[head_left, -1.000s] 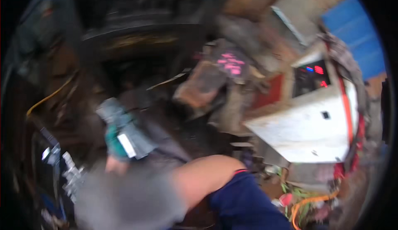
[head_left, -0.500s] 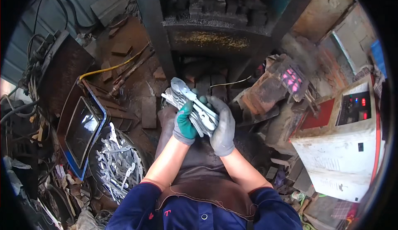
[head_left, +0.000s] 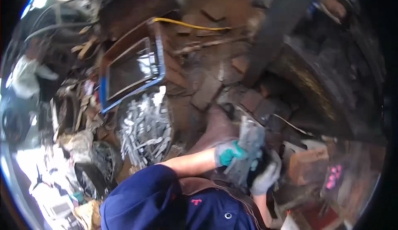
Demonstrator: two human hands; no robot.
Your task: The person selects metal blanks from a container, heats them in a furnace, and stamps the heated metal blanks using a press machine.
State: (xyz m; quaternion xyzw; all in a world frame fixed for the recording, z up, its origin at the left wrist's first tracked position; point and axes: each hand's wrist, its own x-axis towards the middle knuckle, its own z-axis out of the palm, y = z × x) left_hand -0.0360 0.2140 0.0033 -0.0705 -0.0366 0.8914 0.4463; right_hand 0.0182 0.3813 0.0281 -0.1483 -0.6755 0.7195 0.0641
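Observation:
Gloved in grey and green, my left hand (head_left: 229,153) is closed round a bundle of flat grey metal pieces (head_left: 248,141), long and shaped like tool blanks. The bundle stands on end in front of my apron, smeared by motion. At its right side is my right hand (head_left: 267,174) in a grey glove, its dark fingers curled against the lower part of the bundle and blurred. To the left, a round container holds a heap of similar metal pieces (head_left: 145,126).
A blue-edged rectangular tray (head_left: 161,70) with shiny liquid lies beyond the heap. A yellow hose (head_left: 190,24) crosses behind it. A dark machine post (head_left: 277,35) rises ahead. At right, a pink-glowing spot (head_left: 333,176) shows near a brick-coloured block (head_left: 309,163).
My view has swung to the left, so the heap and tray now sit nearer the middle. The bundle stays in my hands and has turned more upright.

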